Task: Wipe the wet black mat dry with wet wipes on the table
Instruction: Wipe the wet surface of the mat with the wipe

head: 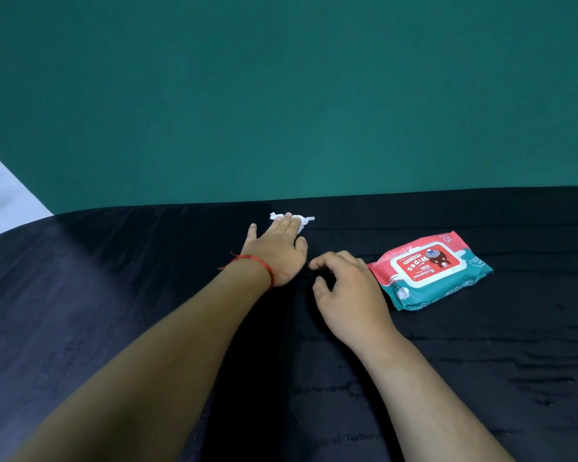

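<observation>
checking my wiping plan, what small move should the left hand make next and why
Probably pull the left hand toward the body, dragging the white wipe under its flat fingers. The wipe lies near the far edge of the black mat, so nearly all the mat lies nearer. The right hand holds nothing beside the wipes pack.
</observation>
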Demonstrator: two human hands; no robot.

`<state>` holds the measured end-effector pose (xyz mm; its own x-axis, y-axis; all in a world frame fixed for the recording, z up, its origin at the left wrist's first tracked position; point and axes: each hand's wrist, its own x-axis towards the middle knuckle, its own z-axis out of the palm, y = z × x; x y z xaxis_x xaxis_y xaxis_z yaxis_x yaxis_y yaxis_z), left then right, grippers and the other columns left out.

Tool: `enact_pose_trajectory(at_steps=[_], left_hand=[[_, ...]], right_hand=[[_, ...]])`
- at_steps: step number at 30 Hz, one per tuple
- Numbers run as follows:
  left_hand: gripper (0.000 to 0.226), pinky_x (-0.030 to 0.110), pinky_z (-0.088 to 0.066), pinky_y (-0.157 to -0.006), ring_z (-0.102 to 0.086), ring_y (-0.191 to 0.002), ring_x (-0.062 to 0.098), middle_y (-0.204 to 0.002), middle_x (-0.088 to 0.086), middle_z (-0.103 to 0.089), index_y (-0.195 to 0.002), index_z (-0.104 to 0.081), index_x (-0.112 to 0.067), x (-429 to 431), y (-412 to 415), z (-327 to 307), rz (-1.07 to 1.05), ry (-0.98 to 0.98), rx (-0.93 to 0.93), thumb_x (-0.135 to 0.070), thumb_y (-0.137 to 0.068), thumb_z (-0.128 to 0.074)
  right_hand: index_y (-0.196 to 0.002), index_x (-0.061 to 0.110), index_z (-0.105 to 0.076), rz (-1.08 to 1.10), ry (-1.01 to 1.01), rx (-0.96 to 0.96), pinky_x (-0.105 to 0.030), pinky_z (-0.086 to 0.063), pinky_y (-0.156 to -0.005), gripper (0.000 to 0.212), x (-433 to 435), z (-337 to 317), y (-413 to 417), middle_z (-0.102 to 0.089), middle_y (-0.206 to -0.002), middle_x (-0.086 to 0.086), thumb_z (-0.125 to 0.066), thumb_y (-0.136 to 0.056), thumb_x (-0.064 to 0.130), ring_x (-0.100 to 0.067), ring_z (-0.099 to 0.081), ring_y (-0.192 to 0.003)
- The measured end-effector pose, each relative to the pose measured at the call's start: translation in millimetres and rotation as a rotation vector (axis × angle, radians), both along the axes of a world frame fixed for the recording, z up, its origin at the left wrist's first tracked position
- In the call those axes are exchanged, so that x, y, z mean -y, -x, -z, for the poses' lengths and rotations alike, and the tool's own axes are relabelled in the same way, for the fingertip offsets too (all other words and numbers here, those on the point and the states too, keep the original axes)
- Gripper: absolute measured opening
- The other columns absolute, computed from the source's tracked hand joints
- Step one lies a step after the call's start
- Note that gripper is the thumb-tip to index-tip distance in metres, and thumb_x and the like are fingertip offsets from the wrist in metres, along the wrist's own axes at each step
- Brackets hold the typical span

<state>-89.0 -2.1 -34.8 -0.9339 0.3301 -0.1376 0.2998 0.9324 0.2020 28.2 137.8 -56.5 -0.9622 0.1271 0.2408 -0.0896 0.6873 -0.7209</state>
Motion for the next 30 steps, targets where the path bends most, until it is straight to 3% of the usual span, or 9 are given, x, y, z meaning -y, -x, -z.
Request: enact_pose_trajectory(at_steps=[10,19,25,30], left_hand=[[0.065,0.057,0.004,-0.129,0.001,-0.162,0.012,-0.176,-0.003,-0.002,-0.169,-0.007,-0.020,5,4,14,-0.160,0.078,-0.100,-0.043,-0.108,-0.015],[0.063,0.056,0.005,-0.129,0.002,-0.161,0.009,-0.177,-0.006,-0.001,-0.169,-0.008,-0.023,-9,37,4,-0.012,0.039,-0.053,-0.040,-0.108,-0.015],[0.066,0.060,0.007,-0.128,0.000,-0.162,0.013,-0.177,-0.004,0.000,-0.169,-0.006,-0.021,5,63,1,-0.116,0.092,-0.038,-0.043,-0.107,-0.011],[0.068,0.060,0.006,-0.128,0.002,-0.162,0.013,-0.177,-0.003,0.000,-0.169,-0.006,-0.019,10,46,10,-0.198,0.099,-0.061,-0.045,-0.106,-0.010]], right_hand=[[-0.114,0.034,-0.069,-0.002,-0.011,0.019,-0.022,-0.038,-0.088,0.023,0,0,0,-0.061,-0.116,0.020,-0.065,-0.097,0.020,-0.005,-0.047,-0.112],[-0.113,0.034,-0.069,0.014,0.000,0.024,-0.017,-0.035,-0.082,0.019,0,0,2,-0.061,-0.114,0.020,-0.064,-0.097,0.024,-0.003,-0.046,-0.111],[-0.115,0.035,-0.069,-0.001,0.000,0.045,-0.013,-0.038,-0.083,0.019,-1,-1,1,-0.060,-0.116,0.022,-0.064,-0.099,0.027,-0.001,-0.046,-0.113],[-0.115,0.035,-0.068,-0.006,0.000,0.052,-0.022,-0.042,-0.086,0.019,0,-3,-1,-0.060,-0.117,0.021,-0.063,-0.099,0.027,-0.002,-0.046,-0.114]])
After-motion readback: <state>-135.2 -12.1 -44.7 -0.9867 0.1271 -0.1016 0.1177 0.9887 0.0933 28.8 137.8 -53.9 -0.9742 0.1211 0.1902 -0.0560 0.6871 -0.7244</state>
